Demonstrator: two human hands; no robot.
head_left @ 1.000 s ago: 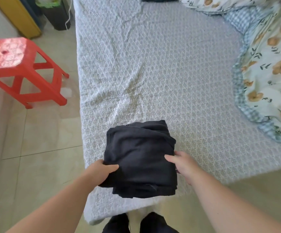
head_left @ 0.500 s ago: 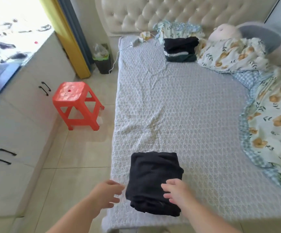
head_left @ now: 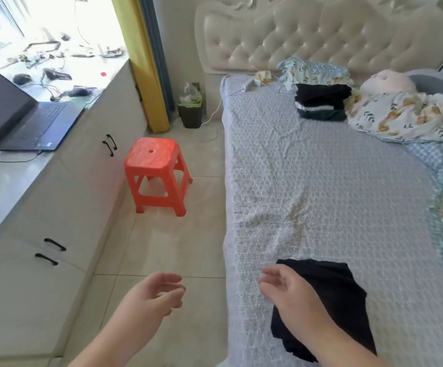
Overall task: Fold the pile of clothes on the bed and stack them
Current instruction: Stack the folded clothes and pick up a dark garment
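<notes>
Black folded garment (head_left: pixel 339 300) lengthwise along bed (head_left: pixel 334 181), left hand (head_left: pixel 154 295), right hand (head_left: pixel 289 292) loosely spread, empty

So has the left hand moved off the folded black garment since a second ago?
Yes: left hand now hovers over floor tiles, left of the bed edge.

No text, label, brand, number or sign can be read anywhere in the head view. The laptop (head_left: pixel 16 115) on the tabletop (head_left: pixel 8 181) shows a dark screen with no legible writing, and its keys are too small to make out. The small box (head_left: pixel 264 76) at the head of the bed (head_left: pixel 321 194) bears no readable print.
</notes>
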